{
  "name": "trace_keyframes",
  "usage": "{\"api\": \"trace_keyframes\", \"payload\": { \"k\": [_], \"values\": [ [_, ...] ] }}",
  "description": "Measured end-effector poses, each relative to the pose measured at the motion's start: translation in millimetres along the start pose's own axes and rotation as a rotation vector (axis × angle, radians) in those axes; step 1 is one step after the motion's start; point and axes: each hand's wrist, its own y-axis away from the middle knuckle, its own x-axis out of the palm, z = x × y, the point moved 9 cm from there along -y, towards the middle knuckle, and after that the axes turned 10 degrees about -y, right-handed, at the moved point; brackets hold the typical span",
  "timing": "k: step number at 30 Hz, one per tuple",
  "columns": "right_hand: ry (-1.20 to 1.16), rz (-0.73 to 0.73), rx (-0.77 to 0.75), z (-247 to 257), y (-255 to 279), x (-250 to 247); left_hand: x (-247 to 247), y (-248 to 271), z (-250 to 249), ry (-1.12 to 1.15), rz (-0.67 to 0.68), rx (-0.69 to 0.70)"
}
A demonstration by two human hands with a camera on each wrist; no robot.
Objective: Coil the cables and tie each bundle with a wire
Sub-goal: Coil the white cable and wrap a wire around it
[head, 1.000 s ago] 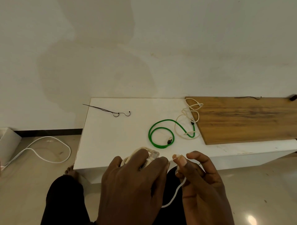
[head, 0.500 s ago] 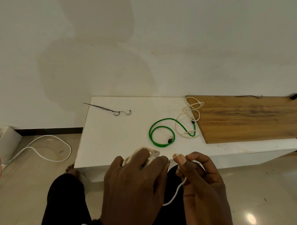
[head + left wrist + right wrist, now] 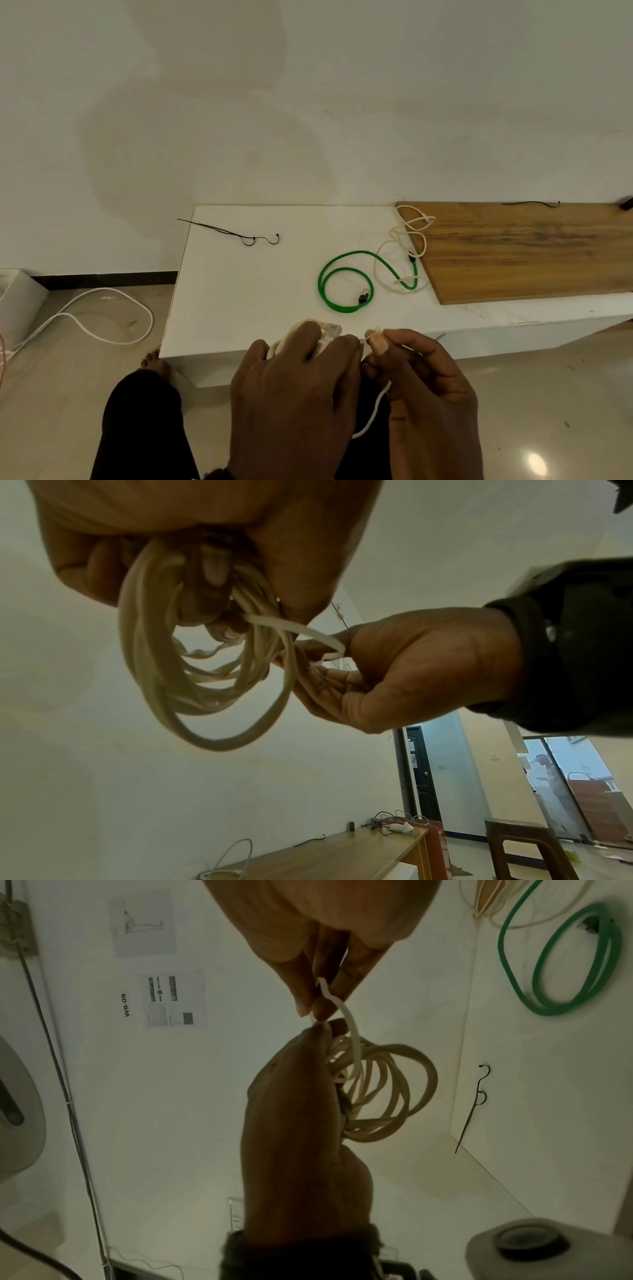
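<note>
At lower centre of the head view, the left hand [image 3: 294,394] curls its fingers around a coiled cream cable [image 3: 205,669], mostly hidden beneath them; beside it, the right hand [image 3: 428,394] pinches a white tie [image 3: 349,1026] between thumb and fingertips.

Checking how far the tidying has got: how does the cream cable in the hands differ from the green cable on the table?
The cream cable is wound into many loops; the green cable makes about one loose coil with a tail trailing off. The cream cable is gripped by the left hand, while the green cable lies untouched on the white table. A white tie, pinched by the right hand, runs to the cream cable; the green has none. Neither is tied yet.
</note>
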Motion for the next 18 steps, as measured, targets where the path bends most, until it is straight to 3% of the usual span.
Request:
{"api": "trace_keyframes", "payload": {
  "k": [10,18],
  "values": [
    [-0.243,0.006,0.107,-8.0,-3.0,-3.7,-2.6,-1.4,-0.1,0.006,-0.033,0.005],
    [0.014,0.027,-0.035,-1.2,3.0,-1.8,1.1,0.5,0.9,0.007,0.011,0.002]
  ]
}}
